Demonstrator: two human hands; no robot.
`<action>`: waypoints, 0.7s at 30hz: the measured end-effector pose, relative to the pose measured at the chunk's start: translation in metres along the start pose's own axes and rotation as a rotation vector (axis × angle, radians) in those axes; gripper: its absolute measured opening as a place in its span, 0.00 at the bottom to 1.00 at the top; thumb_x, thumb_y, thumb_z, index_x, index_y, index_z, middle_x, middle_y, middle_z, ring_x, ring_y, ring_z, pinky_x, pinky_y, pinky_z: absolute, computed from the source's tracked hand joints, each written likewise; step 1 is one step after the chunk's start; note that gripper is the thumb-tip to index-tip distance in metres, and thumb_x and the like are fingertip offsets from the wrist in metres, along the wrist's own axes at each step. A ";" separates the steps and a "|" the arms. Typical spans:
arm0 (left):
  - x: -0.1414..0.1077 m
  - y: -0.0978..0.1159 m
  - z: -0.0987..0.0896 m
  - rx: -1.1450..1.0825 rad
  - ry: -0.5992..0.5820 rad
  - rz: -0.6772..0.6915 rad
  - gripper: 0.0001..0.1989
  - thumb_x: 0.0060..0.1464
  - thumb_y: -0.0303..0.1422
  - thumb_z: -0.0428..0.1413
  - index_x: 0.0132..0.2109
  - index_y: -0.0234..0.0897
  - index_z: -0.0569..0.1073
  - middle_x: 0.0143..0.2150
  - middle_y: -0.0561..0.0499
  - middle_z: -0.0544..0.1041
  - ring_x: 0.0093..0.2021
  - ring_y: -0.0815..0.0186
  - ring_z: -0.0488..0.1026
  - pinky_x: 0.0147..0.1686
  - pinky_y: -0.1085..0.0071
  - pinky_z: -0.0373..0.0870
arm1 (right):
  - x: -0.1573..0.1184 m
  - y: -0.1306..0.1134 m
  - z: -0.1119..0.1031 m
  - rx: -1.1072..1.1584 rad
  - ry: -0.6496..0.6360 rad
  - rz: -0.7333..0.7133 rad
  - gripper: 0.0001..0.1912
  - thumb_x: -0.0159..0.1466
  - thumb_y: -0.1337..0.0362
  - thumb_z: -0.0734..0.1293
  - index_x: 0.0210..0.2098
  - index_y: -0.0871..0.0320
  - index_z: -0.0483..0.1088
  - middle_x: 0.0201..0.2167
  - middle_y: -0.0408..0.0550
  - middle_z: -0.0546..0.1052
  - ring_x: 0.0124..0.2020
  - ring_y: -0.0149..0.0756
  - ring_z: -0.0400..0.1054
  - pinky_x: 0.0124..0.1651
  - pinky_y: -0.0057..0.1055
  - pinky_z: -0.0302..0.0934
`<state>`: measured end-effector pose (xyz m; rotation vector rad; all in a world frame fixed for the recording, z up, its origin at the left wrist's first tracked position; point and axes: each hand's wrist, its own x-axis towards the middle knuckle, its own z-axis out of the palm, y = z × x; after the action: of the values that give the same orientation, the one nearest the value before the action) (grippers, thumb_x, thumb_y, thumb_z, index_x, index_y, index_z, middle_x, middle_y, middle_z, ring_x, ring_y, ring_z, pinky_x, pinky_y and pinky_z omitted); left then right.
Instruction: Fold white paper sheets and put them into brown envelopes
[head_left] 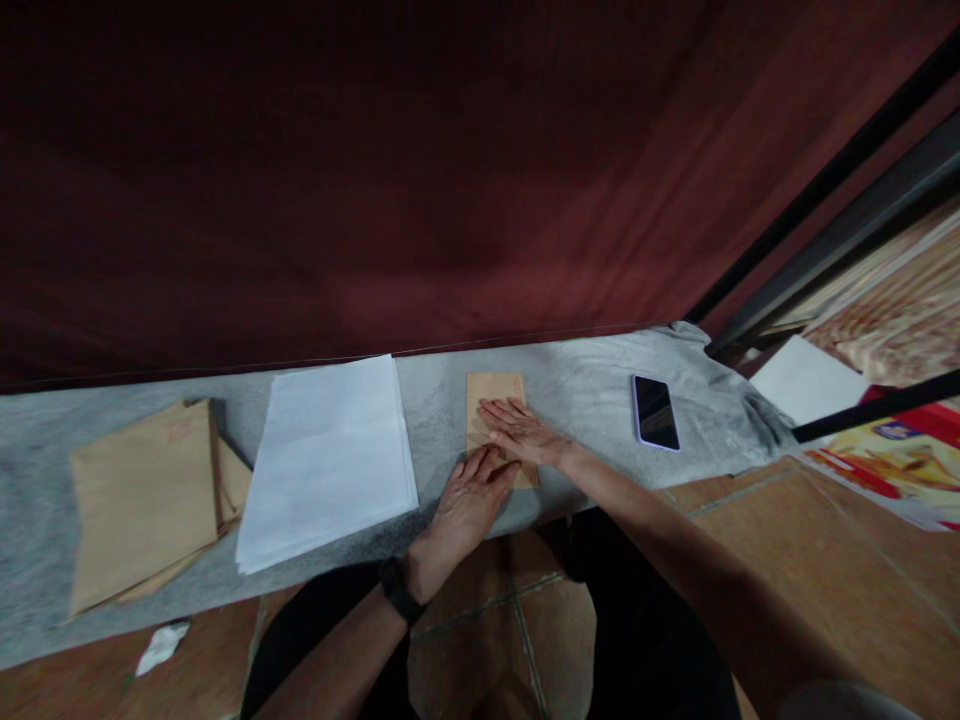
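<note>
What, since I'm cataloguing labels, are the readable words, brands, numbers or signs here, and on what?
No text is readable.
Red print, large brown paper stack: too blurred.
Red marks, small brown paper: too small.
Blue logo, red-and-yellow printed sheet: too blurred.

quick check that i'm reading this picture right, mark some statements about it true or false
Both hands rest on the small brown envelope. True.
The phone lies on the white paper. False: it lies on the grey cloth.
The white paper lies between the brown stack and the small envelope. True.
The dark band is on the right wrist. False: it is on the left wrist.
</note>
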<state>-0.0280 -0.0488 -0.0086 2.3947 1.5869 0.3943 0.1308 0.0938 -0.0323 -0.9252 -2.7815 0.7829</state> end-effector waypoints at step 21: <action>0.015 -0.032 -0.015 -0.363 0.035 -0.085 0.14 0.57 0.18 0.48 0.38 0.38 0.75 0.42 0.46 0.79 0.46 0.61 0.76 0.50 0.62 0.72 | -0.083 -0.044 0.026 0.047 0.018 -0.073 0.35 0.74 0.46 0.54 0.74 0.55 0.46 0.74 0.51 0.47 0.75 0.42 0.40 0.76 0.47 0.30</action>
<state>-0.0552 -0.0218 -0.0043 2.0513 1.4769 0.6484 0.1686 0.0039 -0.0274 -0.8139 -2.7517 0.8204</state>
